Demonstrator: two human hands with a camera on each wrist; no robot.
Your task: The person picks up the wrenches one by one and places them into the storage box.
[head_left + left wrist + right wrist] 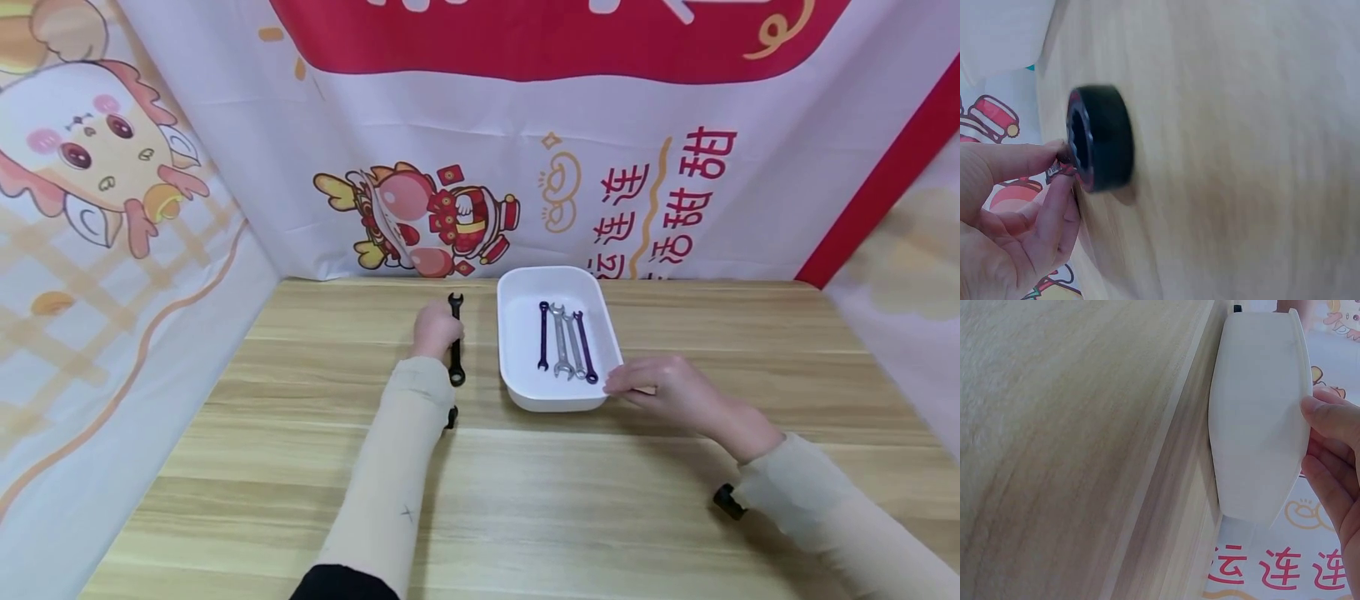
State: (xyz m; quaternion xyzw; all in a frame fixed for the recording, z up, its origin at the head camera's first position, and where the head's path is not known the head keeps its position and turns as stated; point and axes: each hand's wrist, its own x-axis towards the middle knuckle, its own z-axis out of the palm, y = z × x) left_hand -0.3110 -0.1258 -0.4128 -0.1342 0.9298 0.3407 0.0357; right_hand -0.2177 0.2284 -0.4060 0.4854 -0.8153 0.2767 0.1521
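Note:
A black combination wrench (456, 342) is pinched between the thumb and fingers of my left hand (437, 330), left of the white plastic bin (555, 403). Its ring end (1110, 139) points at the camera in the left wrist view, just over the wood or touching it; I cannot tell which. My right hand (667, 390) holds the rim of the bin at its near right corner, thumb outside and fingers by the rim (1335, 440). Inside the bin lie two silver wrenches (561, 342) between a dark wrench (543, 337) and another dark wrench (586, 348).
The bin stands on a wood-grain table (555, 517), close to its back edge. A printed cloth (420, 117) hangs behind the table, with more printed cloth on the left (150, 350) and right sides. Dark wrist straps show at both cuffs.

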